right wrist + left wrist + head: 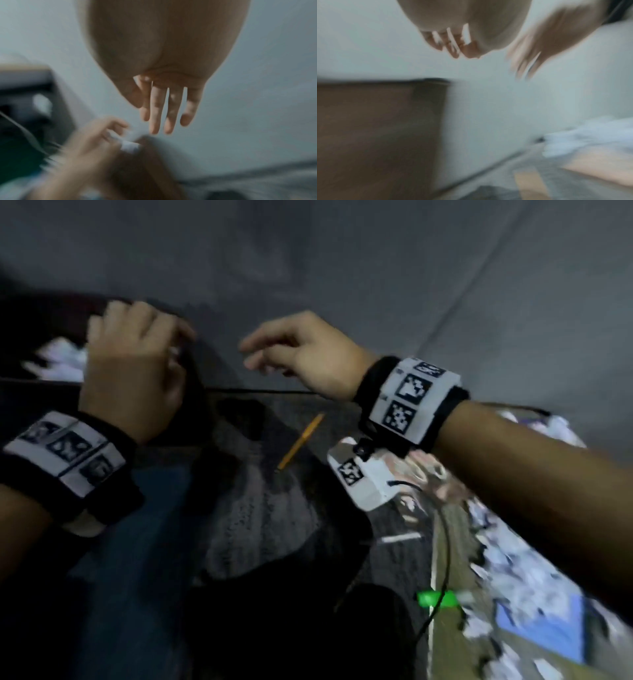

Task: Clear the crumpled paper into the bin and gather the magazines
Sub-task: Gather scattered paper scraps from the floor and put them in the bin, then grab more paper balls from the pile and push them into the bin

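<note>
hovering at the bin (191, 361) rim, the left hand (133, 371) seems to pinch white crumpled paper (130, 146) for dropping; the right hand (301, 354) hangs relaxed, fingers straight, empty.

Motion blur smears all three views for you. In the head view, the left hand (132, 368) covers part of the bin (51, 316), itself cut off by the left edge; crumpled paper (60, 359) inside shows only as a white smudge. You cannot tell whether that hand holds anything. Magazines (513, 594) at lower right are illegible, cropped by the frame.
</note>
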Motion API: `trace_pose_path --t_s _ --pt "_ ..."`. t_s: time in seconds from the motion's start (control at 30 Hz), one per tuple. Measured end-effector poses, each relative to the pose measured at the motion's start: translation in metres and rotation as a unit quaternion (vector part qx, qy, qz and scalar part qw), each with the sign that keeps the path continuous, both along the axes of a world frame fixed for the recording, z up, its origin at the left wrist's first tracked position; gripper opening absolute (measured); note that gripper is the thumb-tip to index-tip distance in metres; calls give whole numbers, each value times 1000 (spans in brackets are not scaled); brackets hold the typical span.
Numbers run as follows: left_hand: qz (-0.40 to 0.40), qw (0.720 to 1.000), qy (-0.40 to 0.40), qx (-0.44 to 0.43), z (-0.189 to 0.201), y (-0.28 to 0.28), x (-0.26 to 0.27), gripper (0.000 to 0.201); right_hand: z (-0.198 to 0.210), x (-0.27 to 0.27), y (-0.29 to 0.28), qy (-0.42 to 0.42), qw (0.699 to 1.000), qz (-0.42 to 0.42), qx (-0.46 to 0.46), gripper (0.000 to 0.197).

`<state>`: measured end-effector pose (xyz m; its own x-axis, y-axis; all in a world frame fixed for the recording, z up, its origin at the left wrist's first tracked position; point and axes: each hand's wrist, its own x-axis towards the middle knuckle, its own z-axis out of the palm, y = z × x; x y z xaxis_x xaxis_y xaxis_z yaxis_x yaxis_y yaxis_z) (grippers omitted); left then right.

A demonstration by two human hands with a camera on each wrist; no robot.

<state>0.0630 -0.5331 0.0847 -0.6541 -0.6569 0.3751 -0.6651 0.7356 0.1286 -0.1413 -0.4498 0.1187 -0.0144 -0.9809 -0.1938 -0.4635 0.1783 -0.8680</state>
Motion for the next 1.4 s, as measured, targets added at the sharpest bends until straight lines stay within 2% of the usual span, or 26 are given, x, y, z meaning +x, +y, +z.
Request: trace_pose_path --t_s 0.07,0.1,0.17,0.23,0.3,0.4,0.47,0.5,0.57,0.6,0.67,0.73,0.8,0.87,0.9,0.97,1.03,1.13,1.17,1.23,1.3,1.33,1.4 --pt "-125 989 -2 75 -22 56 -56 30 -30 -53 65 43 996 -23 73 23" --pt "-181 975 -31 129 -38 84 -83 29 -44 -78 104 86 988 -41 118 25" --pt "-249 927 -149 238 -74 142 -133 28 -68 -120 190 145 964 -91 202 33" --pt "-311 872 -267 269 -101 197 -167 32 -88 -151 280 147 941 -158 261 30" --pt "-397 833 -276 269 -115 253 -188 35 -102 -165 367 140 916 -228 300 29" --pt "-492 791 -243 271 -136 334 -208 44 -117 -151 477 135 876 -321 335 30" --pt "-519 770 -270 256 -154 381 -214 59 -130 -121 533 151 850 -362 352 32" --pt "-531 761 -287 236 -163 400 -216 68 -136 -103 554 157 842 -371 359 37" --pt "-552 748 -311 196 -182 432 -216 87 -146 -63 588 164 841 -357 371 60" --pt "-562 742 -318 179 -194 445 -214 95 -151 -43 601 163 844 -344 378 75" --pt "-574 734 -330 154 -212 463 -210 103 -163 -6 622 146 847 -315 401 89" --pt "-573 732 -340 140 -227 471 -207 97 -176 21 632 142 857 -271 415 97" --pt "-573 737 -329 144 -234 474 -204 83 -192 37 636 151 870 -239 405 88" --pt "-565 745 -309 174 -236 477 -204 65 -211 38 639 125 883 -236 385 68" --pt "-561 749 -298 187 -234 479 -205 56 -215 37 640 91 897 -243 359 55" --pt "-557 756 -284 195 -231 482 -211 42 -221 29 646 117 913 -252 297 46" --pt "-558 749 -286 215 -228 484 -216 38 -212 15 641 166 897 -293 286 41" --pt "-564 731 -268 275 -219 486 -220 34 -197 -9 631 301 830 -399 248 39" --pt "-566 732 -248 288 -213 488 -219 30 -201 -14 629 323 809 -426 247 42" --pt "-571 740 -218 283 -201 495 -220 24 -220 -18 626 335 781 -429 305 64" --pt "-559 758 -205 265 -193 505 -226 25 -240 -17 625 352 763 -390 376 85" --pt "-551 767 -214 249 -190 511 -229 31 -245 -17 625 357 760 -380 389 86" --pt "-543 768 -279 193 -189 521 -233 47 -252 -18 626 342 784 -378 353 71"
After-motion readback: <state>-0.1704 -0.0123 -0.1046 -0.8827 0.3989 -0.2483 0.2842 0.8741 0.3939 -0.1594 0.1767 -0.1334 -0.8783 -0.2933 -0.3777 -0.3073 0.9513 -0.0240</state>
